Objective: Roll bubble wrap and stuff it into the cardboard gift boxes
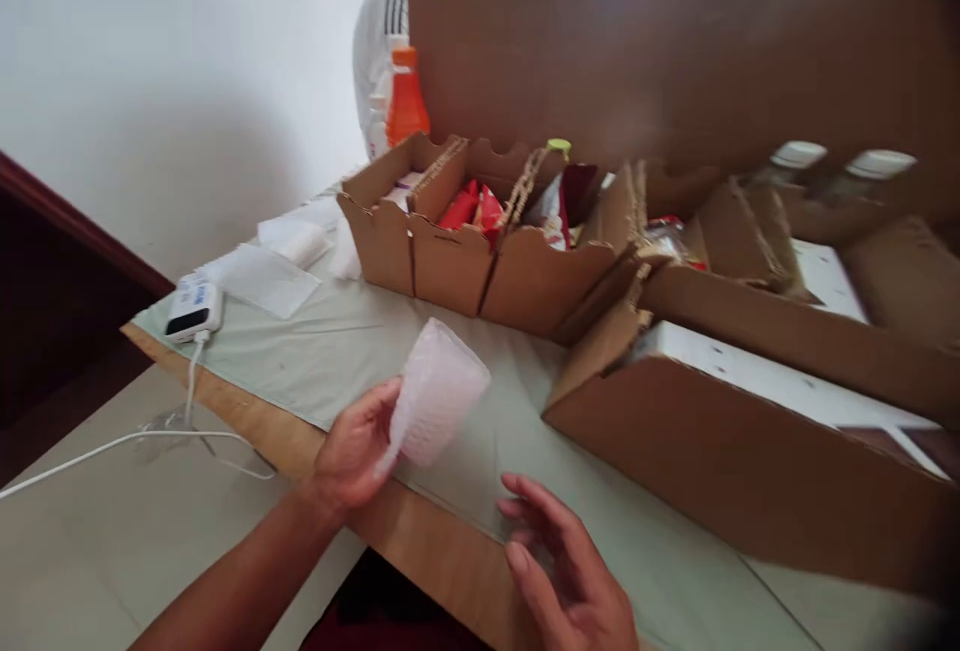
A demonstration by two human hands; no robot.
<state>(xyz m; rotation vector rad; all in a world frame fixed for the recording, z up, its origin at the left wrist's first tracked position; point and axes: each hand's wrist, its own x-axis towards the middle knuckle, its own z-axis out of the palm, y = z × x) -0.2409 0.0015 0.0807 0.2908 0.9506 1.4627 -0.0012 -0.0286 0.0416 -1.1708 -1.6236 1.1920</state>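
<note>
My left hand (pixel 358 446) holds a white bubble-wrap pouch (pixel 442 396) over the front edge of the table, with the fingers partly hidden behind it. The pouch is tilted, and whether anything is inside cannot be seen. To its lower right is my right hand (pixel 566 571), its fingers apart and curved, with nothing between them. A gap separates this hand from the pouch. More flat white pouches (pixel 266 276) lie in a loose pile at the table's far left.
Cardboard bins (pixel 450 256) with red snack packets (pixel 476 208) line the back. A larger cardboard box (pixel 735 471) stands at right, holding a white box (pixel 787 371). An orange bottle (pixel 406 101) rises behind. A white power bank (pixel 195 311) with a cable (pixel 193 381) sits at the left edge.
</note>
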